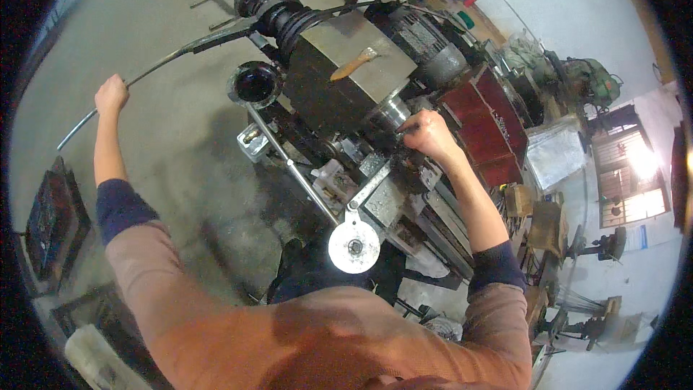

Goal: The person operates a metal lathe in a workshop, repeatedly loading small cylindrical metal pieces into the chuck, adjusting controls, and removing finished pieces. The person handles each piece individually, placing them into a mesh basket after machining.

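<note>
My left hand (112, 94) is wrapped round a long metal lever bar (155, 66), out to the left over the floor. The bar runs up to the round end assembly (271, 11) of a lathe-like machine (317, 90). At the machine's other side, my right hand (430, 134) has its fingers curled in at the end of a shiny metal cylinder (390, 112). What those fingers pinch, if anything, is hidden. A brush with a wooden handle (351, 65) lies on the machine's flat metal top.
A pale round disc (354, 246) on a lever sticks out close to my body. Slanting beside it is a metal rod (292, 162). An electric motor (426, 47) and a dark red cabinet (485, 126) stand behind. Cluttered shelving lines the right wall.
</note>
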`<state>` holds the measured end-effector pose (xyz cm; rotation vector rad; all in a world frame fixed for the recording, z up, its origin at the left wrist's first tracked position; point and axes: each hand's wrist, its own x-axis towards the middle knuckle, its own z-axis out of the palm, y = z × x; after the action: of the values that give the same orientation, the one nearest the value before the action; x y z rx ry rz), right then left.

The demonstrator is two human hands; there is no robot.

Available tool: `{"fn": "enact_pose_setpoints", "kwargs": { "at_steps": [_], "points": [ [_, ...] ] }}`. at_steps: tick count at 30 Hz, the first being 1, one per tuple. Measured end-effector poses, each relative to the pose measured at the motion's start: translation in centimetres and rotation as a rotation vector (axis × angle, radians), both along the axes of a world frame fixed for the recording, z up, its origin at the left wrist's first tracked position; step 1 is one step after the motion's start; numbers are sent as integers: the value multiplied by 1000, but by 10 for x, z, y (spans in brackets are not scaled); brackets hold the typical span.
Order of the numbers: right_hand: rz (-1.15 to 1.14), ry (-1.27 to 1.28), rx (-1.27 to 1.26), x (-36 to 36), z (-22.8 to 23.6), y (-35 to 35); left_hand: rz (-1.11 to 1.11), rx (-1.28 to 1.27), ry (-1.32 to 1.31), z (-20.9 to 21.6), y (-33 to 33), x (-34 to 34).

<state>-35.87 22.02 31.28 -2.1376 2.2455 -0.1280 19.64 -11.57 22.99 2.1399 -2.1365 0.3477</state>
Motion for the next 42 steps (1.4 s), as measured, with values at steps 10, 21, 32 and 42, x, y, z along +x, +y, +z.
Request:
{"fn": "enact_pose_setpoints", "kwargs": {
  "at_steps": [10,21,32,42],
  "points": [
    [-14,37,-128,14,7,15,-415,-241,644,-108,90,-118],
    [-418,-8,-332,-40,12,271,-570,336,39,-178,80,-220],
    [-1410,40,400,-157,-111,662,-454,525,629,-149,125,-185],
    [-1639,123,234,-101,-151,687,-72,229,1482,-74,183,-265]
  ]
}}
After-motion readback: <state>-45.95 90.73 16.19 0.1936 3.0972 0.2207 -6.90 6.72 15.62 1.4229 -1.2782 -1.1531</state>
